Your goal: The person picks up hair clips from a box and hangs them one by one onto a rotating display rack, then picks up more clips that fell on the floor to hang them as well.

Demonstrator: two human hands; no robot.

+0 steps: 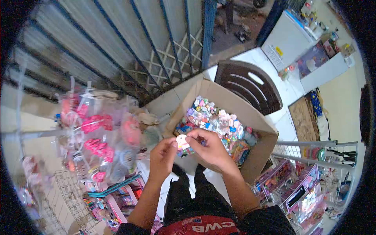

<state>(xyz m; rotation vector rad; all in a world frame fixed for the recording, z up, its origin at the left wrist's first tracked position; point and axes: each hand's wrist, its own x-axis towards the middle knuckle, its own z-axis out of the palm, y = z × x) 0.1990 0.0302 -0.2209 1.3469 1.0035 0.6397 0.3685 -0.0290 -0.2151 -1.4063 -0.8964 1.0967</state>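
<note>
Pinching a small pale piece (181,139) by its edges, left hand (163,155) and right hand (212,149) both closed in grip, seemingly to leave its face uncovered. Held centre frame, near colourful trinkets (223,118) contained by a cardboard box (256,127).

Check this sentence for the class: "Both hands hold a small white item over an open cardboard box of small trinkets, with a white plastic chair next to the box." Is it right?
Not quite: the head view shows that the plastic chair is dark brown, not white. The rest stands: both hands hold the small white item.
</note>
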